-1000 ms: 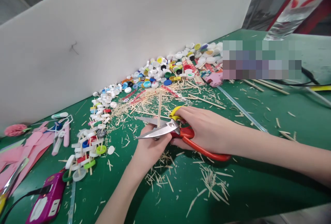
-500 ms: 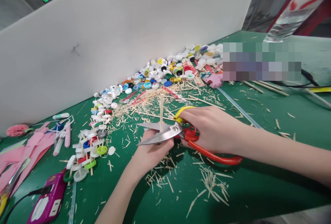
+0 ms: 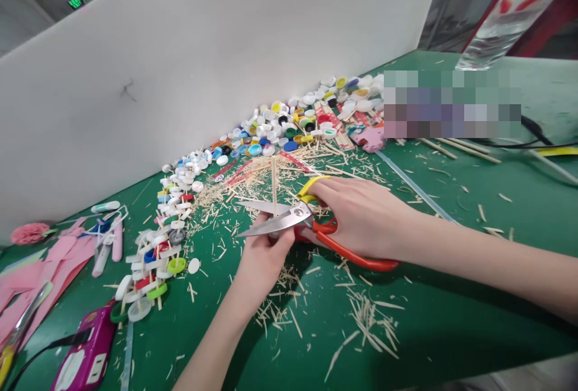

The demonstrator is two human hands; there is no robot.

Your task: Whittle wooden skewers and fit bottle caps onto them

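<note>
My right hand point(image 3: 361, 213) is closed round the handles of a pair of scissors point(image 3: 289, 219), one loop yellow and the long lower handle red. Their steel blades are parted and point left, with a thin wooden stick point(image 3: 274, 177) standing upright between them. Just beneath the blades, my left hand point(image 3: 264, 255) has its fingers closed round the lower part of that stick. Part of this grip is hidden behind the blades. Pale wood shavings point(image 3: 370, 322) lie on the green table below both hands.
Bottle caps point(image 3: 289, 120) are heaped along the white panel point(image 3: 203, 65). At left, caps joined with sticks point(image 3: 153, 258) form a structure. Near it lie pink paper strips point(image 3: 58, 258), a purple corded device point(image 3: 83, 355) and a second cutting tool point(image 3: 22, 319). A water bottle point(image 3: 501, 29) stands back right.
Both hands, the scissors and the stick have shifted slightly left and up in view. The red handle now sits a little closer to my right hand. The view itself has moved a little.
</note>
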